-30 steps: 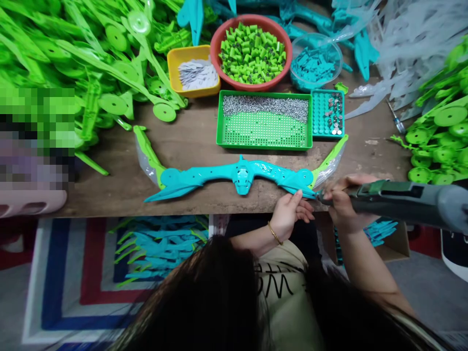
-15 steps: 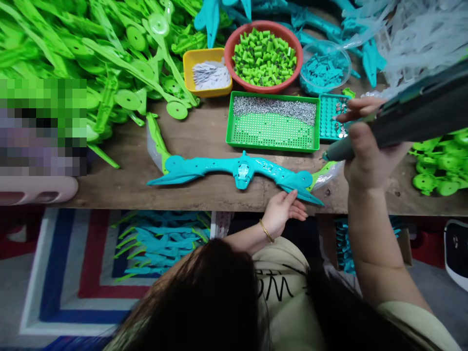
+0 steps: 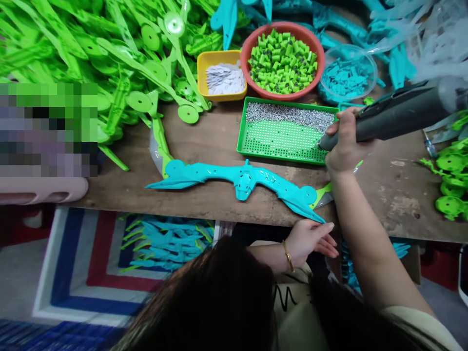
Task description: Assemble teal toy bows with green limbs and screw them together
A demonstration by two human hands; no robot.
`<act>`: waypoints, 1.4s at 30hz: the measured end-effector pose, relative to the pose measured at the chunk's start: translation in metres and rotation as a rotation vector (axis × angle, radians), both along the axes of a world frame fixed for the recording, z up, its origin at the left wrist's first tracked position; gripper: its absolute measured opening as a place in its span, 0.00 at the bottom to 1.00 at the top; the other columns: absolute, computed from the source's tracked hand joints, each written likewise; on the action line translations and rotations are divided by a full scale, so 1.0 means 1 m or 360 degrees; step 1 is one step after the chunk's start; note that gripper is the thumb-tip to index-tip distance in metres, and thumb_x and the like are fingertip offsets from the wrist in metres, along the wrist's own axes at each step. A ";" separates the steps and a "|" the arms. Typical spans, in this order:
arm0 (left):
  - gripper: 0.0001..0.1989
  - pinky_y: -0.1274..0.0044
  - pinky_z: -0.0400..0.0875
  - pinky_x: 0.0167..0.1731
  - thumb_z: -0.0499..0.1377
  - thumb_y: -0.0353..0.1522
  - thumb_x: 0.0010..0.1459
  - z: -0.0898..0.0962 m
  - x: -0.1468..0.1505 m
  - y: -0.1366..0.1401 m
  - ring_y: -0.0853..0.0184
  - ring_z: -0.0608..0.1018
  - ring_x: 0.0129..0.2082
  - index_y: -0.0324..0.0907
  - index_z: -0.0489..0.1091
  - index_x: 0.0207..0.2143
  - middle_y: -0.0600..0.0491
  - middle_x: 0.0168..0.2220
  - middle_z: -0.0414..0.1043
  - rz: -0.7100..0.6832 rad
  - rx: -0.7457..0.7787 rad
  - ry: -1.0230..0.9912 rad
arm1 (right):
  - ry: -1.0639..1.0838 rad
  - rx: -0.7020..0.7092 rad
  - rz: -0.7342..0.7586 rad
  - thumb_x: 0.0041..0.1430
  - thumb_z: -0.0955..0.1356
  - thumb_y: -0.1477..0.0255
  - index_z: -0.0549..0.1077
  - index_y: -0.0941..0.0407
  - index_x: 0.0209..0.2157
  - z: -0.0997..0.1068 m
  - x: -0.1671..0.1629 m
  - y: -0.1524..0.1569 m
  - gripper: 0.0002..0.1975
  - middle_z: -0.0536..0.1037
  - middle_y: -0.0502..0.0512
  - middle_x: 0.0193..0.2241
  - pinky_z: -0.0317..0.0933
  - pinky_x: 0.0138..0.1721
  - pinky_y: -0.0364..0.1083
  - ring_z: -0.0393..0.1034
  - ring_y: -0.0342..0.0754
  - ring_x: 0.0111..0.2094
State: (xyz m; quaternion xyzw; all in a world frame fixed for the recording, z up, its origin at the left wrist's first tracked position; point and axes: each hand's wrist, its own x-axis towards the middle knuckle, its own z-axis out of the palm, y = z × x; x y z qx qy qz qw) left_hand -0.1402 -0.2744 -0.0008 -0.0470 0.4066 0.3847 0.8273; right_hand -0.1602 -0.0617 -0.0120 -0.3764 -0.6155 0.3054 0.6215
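A turquoise toy bow (image 3: pixel 215 171) with lime-green end limbs lies across the wooden table in front of me. My left hand (image 3: pixel 305 239) is at the table's front edge by the bow's right tip, fingers loosely stretched and apart; whether it touches the tip is hard to tell. My right hand (image 3: pixel 345 144) is closed around a dark grey electric screwdriver (image 3: pixel 398 114), whose nose points down-left over the right end of a green perforated tray (image 3: pixel 239 136). Small silver screws (image 3: pixel 288 114) are heaped along the tray's back side.
Behind the tray stand a yellow tub (image 3: pixel 203 92) of white pieces, a red bowl (image 3: pixel 246 80) of green cylinders and a clear tub (image 3: pixel 373 80) of turquoise bits. Lime-green parts (image 3: pixel 127 63) pile up at left. Below the table, a striped box (image 3: pixel 69 273) holds finished-looking bows.
My right hand has brought the screwdriver left and over the screw tray. My left hand has slid right and toward me, off the bow's wing. The bow's right end has swung slightly toward me.
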 end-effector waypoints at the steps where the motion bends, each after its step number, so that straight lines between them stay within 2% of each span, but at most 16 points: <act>1: 0.19 0.81 0.73 0.19 0.65 0.43 0.55 0.000 0.002 0.002 0.69 0.77 0.18 0.36 0.66 0.29 0.52 0.21 0.72 -0.0002 -0.0016 -0.0012 | -0.0037 0.0018 -0.0014 0.65 0.61 0.51 0.64 0.51 0.38 0.000 -0.001 -0.001 0.17 0.69 0.50 0.28 0.67 0.30 0.50 0.65 0.43 0.23; 5: 0.18 0.81 0.71 0.17 0.63 0.44 0.56 -0.002 0.007 0.005 0.70 0.76 0.16 0.37 0.66 0.31 0.54 0.19 0.71 0.0034 -0.0032 -0.0012 | -0.0066 0.0042 -0.0015 0.64 0.63 0.53 0.65 0.51 0.38 0.006 -0.006 -0.005 0.15 0.70 0.50 0.29 0.69 0.30 0.49 0.69 0.44 0.26; 9: 0.19 0.81 0.69 0.17 0.62 0.45 0.57 -0.006 0.011 0.002 0.70 0.75 0.16 0.38 0.64 0.31 0.54 0.20 0.70 0.0094 -0.0002 0.0091 | 0.0324 0.0140 0.0029 0.60 0.69 0.60 0.69 0.51 0.37 0.032 0.001 -0.011 0.10 0.74 0.46 0.31 0.65 0.23 0.44 0.66 0.38 0.20; 11: 0.19 0.79 0.70 0.18 0.57 0.47 0.60 -0.006 0.011 -0.001 0.69 0.75 0.16 0.39 0.64 0.33 0.55 0.20 0.70 -0.0003 0.0014 0.0131 | 0.0508 0.0217 0.0072 0.58 0.70 0.63 0.72 0.50 0.36 0.049 0.015 -0.020 0.07 0.75 0.43 0.30 0.60 0.19 0.41 0.64 0.35 0.18; 12: 0.20 0.77 0.71 0.19 0.53 0.48 0.62 -0.004 0.009 -0.004 0.68 0.75 0.16 0.39 0.64 0.33 0.55 0.19 0.70 -0.0148 0.0066 0.0159 | 0.0546 0.0242 0.0088 0.58 0.70 0.64 0.73 0.49 0.37 0.056 0.025 -0.025 0.06 0.75 0.42 0.30 0.58 0.17 0.40 0.64 0.35 0.18; 14: 0.21 0.73 0.73 0.23 0.49 0.49 0.63 0.003 0.000 -0.006 0.64 0.76 0.19 0.40 0.66 0.33 0.52 0.20 0.71 -0.0519 0.0388 0.0383 | 0.0541 0.0219 0.0093 0.55 0.71 0.65 0.75 0.47 0.38 0.066 0.045 -0.039 0.07 0.77 0.43 0.30 0.57 0.16 0.40 0.64 0.36 0.17; 16: 0.21 0.68 0.75 0.36 0.51 0.47 0.63 0.011 -0.015 -0.004 0.59 0.80 0.30 0.40 0.71 0.34 0.46 0.27 0.76 -0.0761 0.0951 0.0922 | 0.0511 0.0147 0.0047 0.53 0.73 0.67 0.76 0.47 0.37 0.068 0.061 -0.053 0.09 0.77 0.44 0.30 0.57 0.15 0.42 0.64 0.37 0.17; 18: 0.18 0.64 0.67 0.53 0.52 0.43 0.64 0.017 -0.031 0.006 0.53 0.78 0.48 0.41 0.75 0.43 0.40 0.43 0.77 -0.0761 0.1475 0.1596 | 0.0512 0.0105 0.0003 0.51 0.73 0.68 0.75 0.48 0.37 0.062 0.071 -0.062 0.09 0.77 0.45 0.30 0.58 0.16 0.43 0.64 0.39 0.17; 19: 0.19 0.61 0.61 0.58 0.53 0.42 0.64 0.019 -0.039 0.013 0.51 0.74 0.55 0.40 0.73 0.49 0.39 0.50 0.75 -0.0769 0.1656 0.1861 | 0.0517 0.0100 0.0001 0.51 0.74 0.68 0.75 0.49 0.36 0.058 0.073 -0.066 0.09 0.77 0.45 0.29 0.59 0.17 0.43 0.65 0.39 0.17; 20: 0.22 0.59 0.55 0.62 0.55 0.42 0.63 0.018 -0.046 0.021 0.48 0.69 0.60 0.38 0.70 0.54 0.37 0.56 0.70 -0.0794 0.1773 0.2096 | 0.0525 0.0105 0.0010 0.51 0.74 0.68 0.74 0.50 0.36 0.054 0.075 -0.068 0.10 0.77 0.46 0.29 0.59 0.17 0.42 0.65 0.39 0.17; 22: 0.35 0.56 0.47 0.64 0.60 0.47 0.58 0.015 -0.055 0.035 0.45 0.63 0.63 0.32 0.64 0.60 0.33 0.61 0.63 -0.0930 0.1911 0.2456 | 0.0535 0.0116 0.0058 0.51 0.74 0.68 0.73 0.51 0.37 0.048 0.076 -0.069 0.11 0.77 0.45 0.29 0.60 0.18 0.42 0.65 0.38 0.17; 25: 0.48 0.54 0.49 0.64 0.61 0.55 0.52 0.008 -0.059 0.043 0.44 0.64 0.61 0.28 0.59 0.62 0.32 0.60 0.64 -0.1216 0.1995 0.2814 | 0.0495 0.0109 0.0100 0.53 0.73 0.67 0.71 0.51 0.37 0.045 0.077 -0.069 0.11 0.76 0.44 0.30 0.62 0.19 0.41 0.65 0.37 0.18; 28: 0.48 0.57 0.55 0.61 0.61 0.55 0.52 0.005 -0.059 0.041 0.49 0.66 0.60 0.30 0.57 0.63 0.36 0.60 0.64 -0.1387 0.2051 0.3060 | 0.0438 0.0086 0.0139 0.54 0.73 0.67 0.70 0.51 0.37 0.045 0.078 -0.069 0.10 0.74 0.45 0.31 0.62 0.19 0.41 0.65 0.37 0.19; 34: 0.47 0.60 0.61 0.58 0.60 0.56 0.52 0.004 -0.061 0.039 0.52 0.67 0.59 0.29 0.59 0.62 0.38 0.59 0.66 -0.1353 0.2135 0.3183 | 0.0294 -0.0077 0.0198 0.54 0.73 0.67 0.66 0.51 0.36 0.035 0.078 -0.069 0.13 0.69 0.42 0.26 0.61 0.19 0.40 0.64 0.37 0.18; 38: 0.46 0.61 0.61 0.58 0.58 0.57 0.54 0.002 -0.061 0.041 0.52 0.68 0.58 0.29 0.60 0.62 0.38 0.59 0.67 -0.1297 0.2132 0.3200 | 0.0191 -0.0129 0.0271 0.53 0.74 0.68 0.67 0.51 0.37 0.026 0.081 -0.071 0.14 0.68 0.41 0.27 0.63 0.22 0.40 0.64 0.36 0.19; 42: 0.46 0.62 0.62 0.57 0.58 0.57 0.54 0.001 -0.062 0.040 0.53 0.69 0.57 0.30 0.61 0.61 0.38 0.58 0.67 -0.1258 0.2137 0.3209 | 0.0177 -0.0244 0.0213 0.53 0.74 0.69 0.69 0.51 0.37 0.041 0.075 -0.070 0.12 0.70 0.43 0.27 0.64 0.21 0.41 0.66 0.38 0.20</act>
